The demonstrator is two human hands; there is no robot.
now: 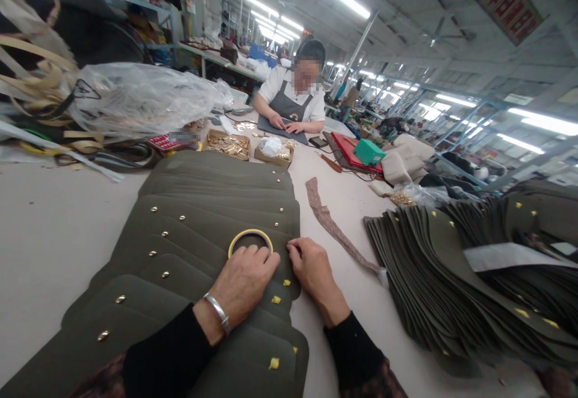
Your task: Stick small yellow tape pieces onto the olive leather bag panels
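With our left hand [246, 274], we are gripping a roll of yellow tape [250, 231], the fingers curling closed over its near side, and we are keeping it over the overlapping dark olive panels [203, 247] that are lying in front of us on the worktop [49, 223]. A silver bracelet [217, 314] is circling the left wrist. We are bringing the fingertips of our right hand [316, 271] together in a closed pinch at the right edge of the panels; we cannot tell whether anything small is sitting between them. Gold studs [103, 336] are dotting the panels, and yellow tape pieces [276, 300] are sticking near their right edges. To the right, a speckled brown strip [332, 226] is lying between these panels and a fanned stack of similar olive pieces [419, 271], which is bearing a white strip [506, 255]. Beyond the panels, two small boxes [228, 146] are holding gold-coloured parts and clear plastic. Across from us, a person in an apron [289, 103] is resting both hands on a dark flat piece [266, 125], while a green box [369, 152] is sitting on a red case [345, 151].
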